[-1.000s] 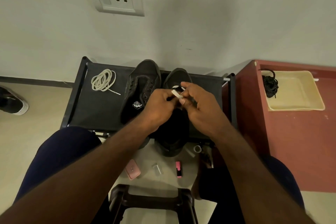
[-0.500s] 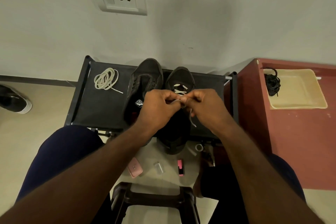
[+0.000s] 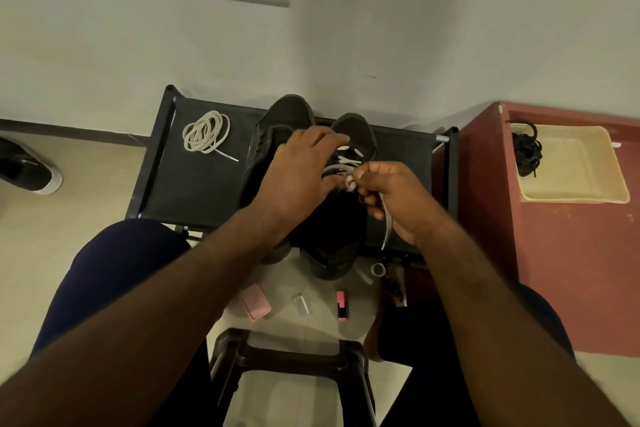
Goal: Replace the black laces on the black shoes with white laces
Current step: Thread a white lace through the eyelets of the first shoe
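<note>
The left hand (image 3: 298,177), its grip spread with straight fingers, lies across and hides the middle of the two black canvas shoes (image 3: 356,128) on the black fabric rack (image 3: 194,184), toes pointing to the wall, while the right hand (image 3: 398,198) pinches in its grip the flat white lace (image 3: 387,222), its loose end hanging toward the person.

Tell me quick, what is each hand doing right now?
Left hand: open, straight fingers resting on the black shoe.
Right hand: closed, pinching the white lace.
</note>
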A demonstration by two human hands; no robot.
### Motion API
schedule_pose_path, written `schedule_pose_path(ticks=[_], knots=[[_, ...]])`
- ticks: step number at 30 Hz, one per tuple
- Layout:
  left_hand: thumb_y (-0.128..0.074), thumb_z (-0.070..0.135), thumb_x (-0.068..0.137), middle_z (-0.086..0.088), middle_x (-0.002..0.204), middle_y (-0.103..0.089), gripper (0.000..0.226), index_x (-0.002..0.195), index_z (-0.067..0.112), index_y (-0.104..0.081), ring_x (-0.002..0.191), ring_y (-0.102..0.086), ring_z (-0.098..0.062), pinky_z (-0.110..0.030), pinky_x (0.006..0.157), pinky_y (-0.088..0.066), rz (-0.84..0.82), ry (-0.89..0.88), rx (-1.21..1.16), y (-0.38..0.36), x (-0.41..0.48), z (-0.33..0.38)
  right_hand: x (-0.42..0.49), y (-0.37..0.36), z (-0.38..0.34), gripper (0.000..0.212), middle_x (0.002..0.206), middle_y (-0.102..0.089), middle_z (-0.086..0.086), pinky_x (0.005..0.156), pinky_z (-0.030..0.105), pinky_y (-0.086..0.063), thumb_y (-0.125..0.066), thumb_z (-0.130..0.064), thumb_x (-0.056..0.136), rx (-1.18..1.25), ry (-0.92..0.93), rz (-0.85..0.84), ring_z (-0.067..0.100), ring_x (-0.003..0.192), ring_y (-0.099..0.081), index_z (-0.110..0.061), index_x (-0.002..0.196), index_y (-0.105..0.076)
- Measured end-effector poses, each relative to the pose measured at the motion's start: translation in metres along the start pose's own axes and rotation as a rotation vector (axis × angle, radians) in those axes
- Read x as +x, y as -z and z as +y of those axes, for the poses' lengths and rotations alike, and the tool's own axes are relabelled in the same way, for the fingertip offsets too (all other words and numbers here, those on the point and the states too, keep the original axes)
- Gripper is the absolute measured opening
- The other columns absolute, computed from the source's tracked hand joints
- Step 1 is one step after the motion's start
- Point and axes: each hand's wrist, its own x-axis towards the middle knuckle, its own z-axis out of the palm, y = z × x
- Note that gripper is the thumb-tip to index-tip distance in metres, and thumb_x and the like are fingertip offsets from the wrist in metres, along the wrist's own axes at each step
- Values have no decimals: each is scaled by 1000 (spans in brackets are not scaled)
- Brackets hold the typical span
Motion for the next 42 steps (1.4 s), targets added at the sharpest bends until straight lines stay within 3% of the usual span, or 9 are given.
schedule_pose_path(ticks=[4,7,11,19,23,28,35,39,42], knots=[[-64,49,87,9,101,-63,35,109,21,-65,91,-57,2,-10,78,-42,84,133,-285,10,-4,0,3,-5,1,20,66,-51,1,45,21,-31,-56,-14,98,55,11,19,8,55,-41,-11,83,-69],[-61,57,87,9,68,-62,35,82,23,-67,62,-57,0,-9,54,-39,-53,220,-281,14,-2,-2,4,-7,3,21,63,-50,-3,45,21,-33,-54,-14,99,44,6,23,8,55,-42,-10,83,-67],[-65,34,92,7,63,-65,20,81,18,-70,56,-58,0,-19,59,-44,-287,306,-504,10,-3,-1,6,-7,5,24,63,-51,-3,46,20,-35,-49,-8,99,30,9,23,7,55,-43,-11,83,-66],[-46,13,102,-7,73,-62,27,79,5,-58,56,-55,-8,-13,40,-39,-12,930,-1617,10,4,10,9,-3,5,18,59,-55,-7,52,25,-43,-58,-22,100,-380,224,34,9,53,-49,-19,83,-63],[-40,9,97,-8,68,-52,31,67,8,-47,49,-52,-11,-13,39,-41,75,1086,-1842,10,6,10,10,5,10,13,58,-58,-8,50,16,-43,-67,-20,94,-414,244,51,2,51,-51,-16,81,-65],[-43,3,90,1,59,-33,34,58,14,-38,45,-45,-7,-13,35,-35,180,1085,-1776,8,11,2,12,15,17,16,63,-60,-6,50,9,-37,-71,-22,91,-500,179,83,-3,50,-49,-19,77,-64],[-41,2,89,3,48,-38,36,55,15,-37,37,-38,-4,-11,32,-28,205,1057,-1663,5,10,7,6,18,25,16,63,-61,-4,44,8,-33,-68,-26,93,-512,74,109,-3,43,-46,-16,81,-64],[-55,7,92,-3,52,-56,29,63,4,-55,45,-54,-13,-20,44,-44,166,777,-1114,8,0,7,-1,27,23,13,77,-70,1,51,18,-45,-71,-28,90,-288,8,138,6,62,-61,-15,92,-67],[-62,16,92,-8,67,-69,18,85,0,-67,59,-68,-20,-33,60,-57,74,519,-539,14,-13,-6,-6,41,21,10,99,-70,5,63,29,-54,-69,-22,93,219,-50,436,18,88,-68,-14,98,-65]])
